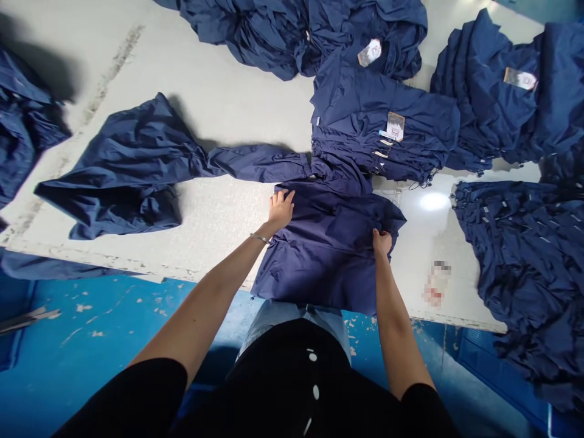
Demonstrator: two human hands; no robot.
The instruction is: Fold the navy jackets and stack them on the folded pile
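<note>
A navy jacket lies spread and partly folded on the table in front of me, its lower edge hanging slightly over the table's front. My left hand rests on its upper left edge, fingers apart and laid on the cloth. At the right edge, my right hand is closed on the fabric, thumb up. Just beyond, a folded navy jacket with a hang tag touches its upper side. Another navy garment lies crumpled to the left, its sleeve stretching toward the jacket under my hands.
The pale table has a worn front edge. Heaped navy garments lie at the back, with tagged ones at back right. A large navy pile hangs over the right side. More navy cloth lies far left. The floor is blue.
</note>
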